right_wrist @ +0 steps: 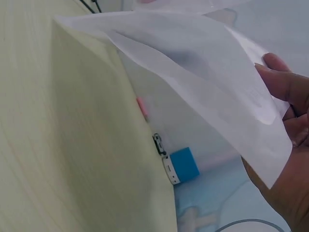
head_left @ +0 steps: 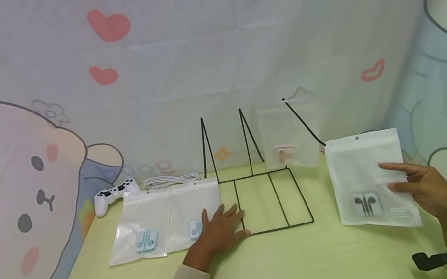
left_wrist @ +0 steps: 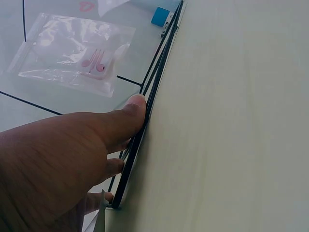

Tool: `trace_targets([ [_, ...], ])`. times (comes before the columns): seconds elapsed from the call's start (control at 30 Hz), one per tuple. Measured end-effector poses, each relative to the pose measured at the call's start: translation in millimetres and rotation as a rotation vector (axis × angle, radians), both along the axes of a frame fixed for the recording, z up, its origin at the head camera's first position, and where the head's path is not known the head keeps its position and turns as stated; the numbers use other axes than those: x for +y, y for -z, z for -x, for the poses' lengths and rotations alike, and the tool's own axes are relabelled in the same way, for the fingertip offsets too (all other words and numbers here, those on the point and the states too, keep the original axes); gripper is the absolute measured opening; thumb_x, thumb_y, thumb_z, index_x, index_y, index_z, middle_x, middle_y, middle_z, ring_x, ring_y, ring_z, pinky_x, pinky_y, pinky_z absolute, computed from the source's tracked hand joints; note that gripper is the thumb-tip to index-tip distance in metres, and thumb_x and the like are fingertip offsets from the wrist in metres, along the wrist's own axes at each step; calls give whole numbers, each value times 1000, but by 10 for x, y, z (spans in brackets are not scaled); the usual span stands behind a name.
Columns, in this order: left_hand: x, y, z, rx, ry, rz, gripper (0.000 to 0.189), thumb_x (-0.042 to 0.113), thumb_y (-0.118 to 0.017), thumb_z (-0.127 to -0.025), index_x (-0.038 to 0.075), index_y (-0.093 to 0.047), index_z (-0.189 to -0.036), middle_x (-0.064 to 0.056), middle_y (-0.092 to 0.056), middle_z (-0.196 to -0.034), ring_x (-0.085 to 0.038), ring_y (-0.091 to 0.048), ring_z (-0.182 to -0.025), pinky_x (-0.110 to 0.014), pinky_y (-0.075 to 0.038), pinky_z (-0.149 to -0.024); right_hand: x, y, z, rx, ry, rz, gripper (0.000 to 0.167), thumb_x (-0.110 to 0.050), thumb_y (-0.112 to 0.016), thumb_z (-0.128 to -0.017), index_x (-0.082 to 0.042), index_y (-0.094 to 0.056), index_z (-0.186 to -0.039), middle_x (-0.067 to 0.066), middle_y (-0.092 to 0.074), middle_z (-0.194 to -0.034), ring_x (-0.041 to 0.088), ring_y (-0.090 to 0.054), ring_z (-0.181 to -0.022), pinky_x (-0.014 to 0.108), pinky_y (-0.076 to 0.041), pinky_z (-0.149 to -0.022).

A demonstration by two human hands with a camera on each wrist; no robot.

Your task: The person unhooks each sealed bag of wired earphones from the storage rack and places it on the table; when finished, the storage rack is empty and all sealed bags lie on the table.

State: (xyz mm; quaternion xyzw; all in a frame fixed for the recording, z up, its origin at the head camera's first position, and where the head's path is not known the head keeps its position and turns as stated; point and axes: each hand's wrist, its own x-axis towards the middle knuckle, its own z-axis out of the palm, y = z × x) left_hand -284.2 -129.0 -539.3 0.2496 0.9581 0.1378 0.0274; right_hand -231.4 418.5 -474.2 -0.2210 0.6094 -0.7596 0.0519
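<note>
White pouch [head_left: 364, 164] at the right of the frame, pinched by its side edge in the right hand [head_left: 425, 186]. Likely light, limp and slippery; best held by the top border [head_left: 380, 135], clear of the earphones [head_left: 367, 205]. Left hand [head_left: 218, 232] seemingly spread loosely on the wire rack [head_left: 278, 199], contact partly hidden.

The pale yellow-green surface [head_left: 299, 265] bore a black wire rack [head_left: 278, 199], two translucent pouches [head_left: 151, 214] to its left, a white game controller [head_left: 114, 195] and a coiled white cable [head_left: 171, 180].
</note>
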Motion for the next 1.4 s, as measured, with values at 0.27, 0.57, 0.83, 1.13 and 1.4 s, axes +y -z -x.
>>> trace_targets([
  [0.27,6,-13,-17,-3,-1,0,63,60,-63,-105,27,-58,-159,-3,-49,-173,-43,-36,-164,-86,-15,-124,-3,26,122,-97,208,-258,58,13,-65,-101,-18,-68,-150,-5,-83,-114,13,-82,-96,30,-67,-75],
  [0.57,12,-50,-37,-5,-1,-19,62,58,-64,-105,26,-59,-159,-4,-49,-172,-44,-36,-164,-86,-14,-124,-4,-14,264,-120,399,-593,55,-9,-83,-97,-24,-71,-148,-19,-78,-99,8,-77,-82,29,-64,-69],
  [0.83,24,-71,-40,-10,-7,-16,63,58,-64,-105,26,-59,-159,-4,-49,-173,-43,-35,-165,-86,-14,-125,-41,75,427,-86,458,-658,57,-12,-86,-94,-18,-69,-149,-22,-65,-118,0,-70,-88,26,-61,-72],
  [1.13,16,-73,-58,-16,-10,-6,63,58,-64,-105,26,-58,-159,-4,-48,-173,-43,-36,-164,-85,-15,-124,-240,166,541,-55,521,-910,69,-14,-84,-95,0,-56,-156,37,-40,-168,45,-56,-138,36,-54,-100],
  [1.4,18,-47,-36,-7,-9,2,63,59,-63,-105,26,-58,-159,-3,-48,-173,-42,-36,-164,-85,-16,-124,-412,310,642,-101,488,-909,71,-5,-80,-95,2,-51,-159,37,-30,-172,65,-29,-157,78,-32,-123],
])
